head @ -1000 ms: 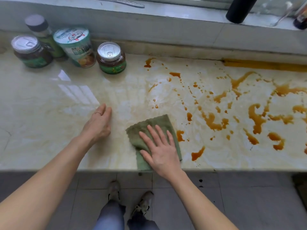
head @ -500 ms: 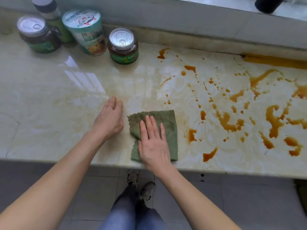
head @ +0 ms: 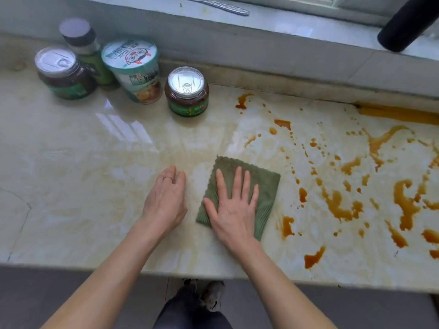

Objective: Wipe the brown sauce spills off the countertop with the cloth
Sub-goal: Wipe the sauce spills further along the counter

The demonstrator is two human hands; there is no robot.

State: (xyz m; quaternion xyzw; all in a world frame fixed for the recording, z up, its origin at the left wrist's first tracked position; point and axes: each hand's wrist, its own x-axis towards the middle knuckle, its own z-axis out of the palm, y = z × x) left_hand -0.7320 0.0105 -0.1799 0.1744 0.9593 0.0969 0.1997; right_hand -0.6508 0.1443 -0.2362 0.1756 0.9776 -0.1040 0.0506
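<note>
The green cloth (head: 267,186) lies flat on the worktop (head: 83,167) near its front edge, just left of the brown sauce spills (head: 337,203) spread across the right side. The right hand (head: 234,210) presses on it, fingers (head: 237,181) straight and spread, gripping nothing. The left hand (head: 166,200) rests on bare worktop just beside the cloth, its fingers loosely together, holding nothing. At the back left stand a pull-tab jar (head: 187,93), a printed cup (head: 134,70), a second jar (head: 64,72) and a bottle (head: 82,46).

The pale marble counter (head: 71,186) carries a jar (head: 187,93), a second jar (head: 64,74), a bottle (head: 83,43) and a paper cup (head: 135,70) at far left, a green cloth (head: 266,186) near the middle, and brown sauce spills (head: 337,205) across its right half.
</note>
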